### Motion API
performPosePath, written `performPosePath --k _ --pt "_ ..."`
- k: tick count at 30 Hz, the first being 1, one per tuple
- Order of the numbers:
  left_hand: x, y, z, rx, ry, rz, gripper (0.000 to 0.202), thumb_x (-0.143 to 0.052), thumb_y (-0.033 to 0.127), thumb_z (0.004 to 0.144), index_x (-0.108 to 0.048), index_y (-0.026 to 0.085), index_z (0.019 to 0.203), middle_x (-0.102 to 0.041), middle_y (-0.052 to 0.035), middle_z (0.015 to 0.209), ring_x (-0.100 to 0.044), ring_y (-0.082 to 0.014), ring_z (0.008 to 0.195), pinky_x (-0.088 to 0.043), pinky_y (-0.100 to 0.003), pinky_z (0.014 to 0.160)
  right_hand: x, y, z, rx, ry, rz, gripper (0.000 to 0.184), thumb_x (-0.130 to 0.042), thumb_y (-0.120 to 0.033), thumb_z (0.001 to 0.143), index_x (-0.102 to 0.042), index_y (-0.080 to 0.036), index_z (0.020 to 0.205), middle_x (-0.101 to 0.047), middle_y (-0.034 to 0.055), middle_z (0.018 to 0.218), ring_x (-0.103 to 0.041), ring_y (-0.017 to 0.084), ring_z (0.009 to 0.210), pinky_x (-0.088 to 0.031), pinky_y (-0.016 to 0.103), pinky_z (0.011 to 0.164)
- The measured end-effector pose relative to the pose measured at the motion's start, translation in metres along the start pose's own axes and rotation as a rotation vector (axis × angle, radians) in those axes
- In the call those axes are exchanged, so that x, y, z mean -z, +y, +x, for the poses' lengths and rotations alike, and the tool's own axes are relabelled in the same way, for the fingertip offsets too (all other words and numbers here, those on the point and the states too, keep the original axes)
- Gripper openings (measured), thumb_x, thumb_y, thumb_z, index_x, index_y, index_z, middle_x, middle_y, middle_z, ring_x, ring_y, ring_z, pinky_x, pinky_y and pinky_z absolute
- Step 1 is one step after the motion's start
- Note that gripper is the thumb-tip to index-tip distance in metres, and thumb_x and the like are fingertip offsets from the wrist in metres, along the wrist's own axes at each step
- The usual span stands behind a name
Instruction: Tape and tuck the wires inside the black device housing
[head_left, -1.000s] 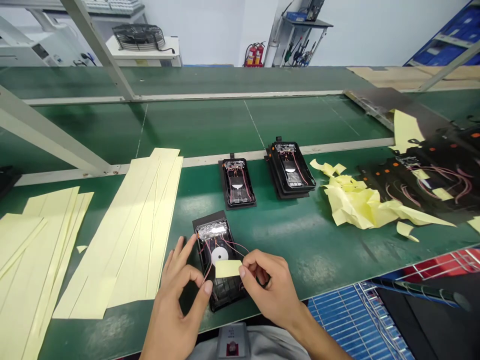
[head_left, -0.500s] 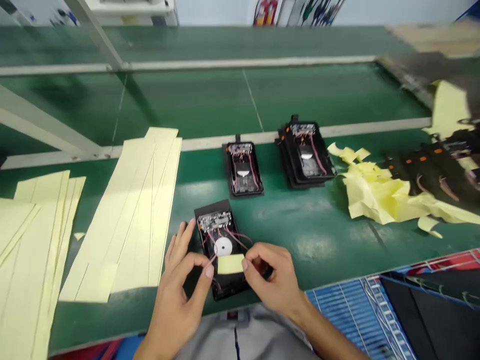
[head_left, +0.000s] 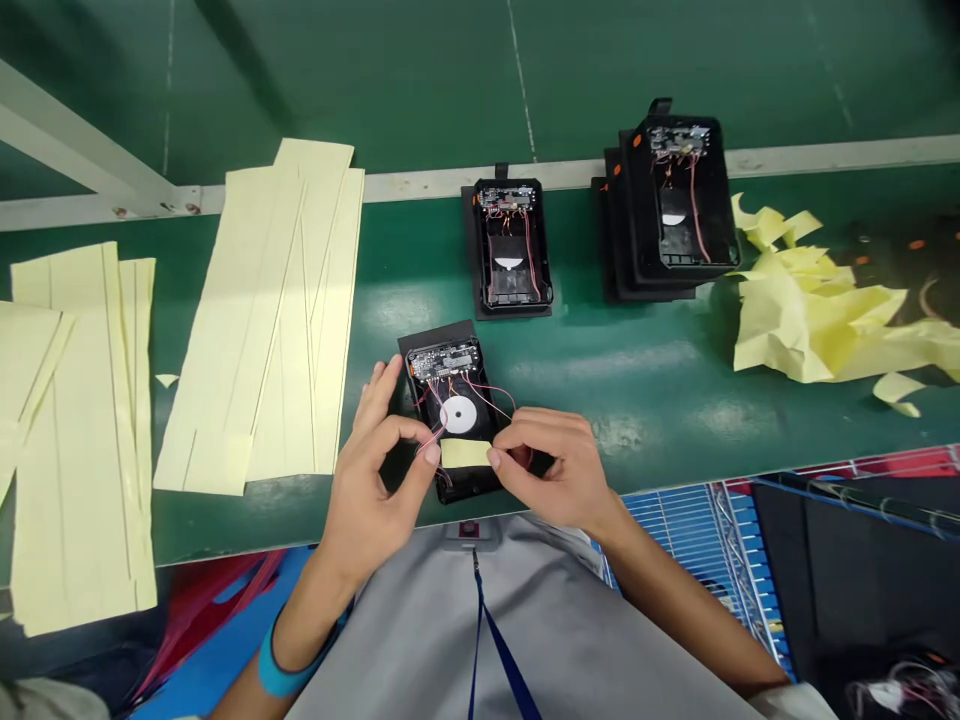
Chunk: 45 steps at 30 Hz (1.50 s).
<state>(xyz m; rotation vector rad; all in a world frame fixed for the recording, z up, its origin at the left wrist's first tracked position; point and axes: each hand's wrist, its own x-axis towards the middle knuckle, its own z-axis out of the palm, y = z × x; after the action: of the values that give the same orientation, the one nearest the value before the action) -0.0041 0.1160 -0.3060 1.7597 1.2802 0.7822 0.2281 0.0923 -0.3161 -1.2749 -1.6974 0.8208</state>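
1. Black rectangular plastic housing point(head_left: 442, 338) lies flat on the green worktop point(head_left: 630, 400), close to the person's chest, with a narrow circuit board point(head_left: 444, 360) across its far end and a round white disc point(head_left: 459, 415) at its middle.
2. The left hand point(head_left: 379, 465) sits at the housing's near left side. Its thumb and first finger are closed on thin pink wires point(head_left: 433, 437) just beside the disc, while its other fingers point(head_left: 386, 375) spread along the housing's edge.
3. The right hand point(head_left: 551, 465) reaches in from the right, its fingers pinched shut on the end of a small pale yellow tape strip point(head_left: 465, 453) lying across the housing.
4. Two more black housings sit farther along the worktop: a single one point(head_left: 510, 245) and a stacked pile point(head_left: 671, 200).
5. Long pale yellow paper strips point(head_left: 289, 310) lie left of the hands, and crumpled bright yellow paper point(head_left: 810, 320) lies to the right.
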Motion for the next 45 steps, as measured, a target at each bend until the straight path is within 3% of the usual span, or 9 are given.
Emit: performPosePath --k 14,25,45 --pt "0.003 0.002 -0.008 -0.013 -0.057 0.079 0.03 -0.061 0.034 0.108 -0.068 0.017 0.084 -0.028 0.0026 0.181 -0.023 -0.0279 0.175 -0.017 -0.06 0.147 0.003 0.003 -0.007 0.054 -0.002 -0.08 0.015 -0.066 -0.018 0.1 -0.068 -0.019 0.085 -0.054 -0.0036 0.069 -0.047 0.009 0.062 -0.035 0.028 0.06" --pt "0.002 0.0 -0.01 0.001 -0.05 0.06 0.029 -0.062 0.036 0.108 -0.068 0.018 0.085 -0.028 0.0045 0.181 -0.023 -0.0277 0.175 -0.017 -0.062 0.146 0.007 0.008 -0.008 0.123 -0.072 -0.062 0.011 -0.066 -0.019 0.1 -0.069 -0.021 0.09 -0.057 -0.0034 0.07 -0.049 0.01 0.062 -0.036 0.029 0.061" --pt "0.0 -0.003 -0.011 0.011 -0.052 0.082 0.031 -0.06 0.039 0.109 -0.068 0.02 0.086 -0.029 0.0065 0.181 -0.023 -0.028 0.175 -0.02 -0.066 0.144 0.004 0.013 -0.014 0.149 -0.02 -0.108 0.005 -0.068 -0.019 0.101 -0.064 -0.021 0.098 -0.054 -0.0042 0.074 -0.049 0.01 0.065 -0.038 0.027 0.064"
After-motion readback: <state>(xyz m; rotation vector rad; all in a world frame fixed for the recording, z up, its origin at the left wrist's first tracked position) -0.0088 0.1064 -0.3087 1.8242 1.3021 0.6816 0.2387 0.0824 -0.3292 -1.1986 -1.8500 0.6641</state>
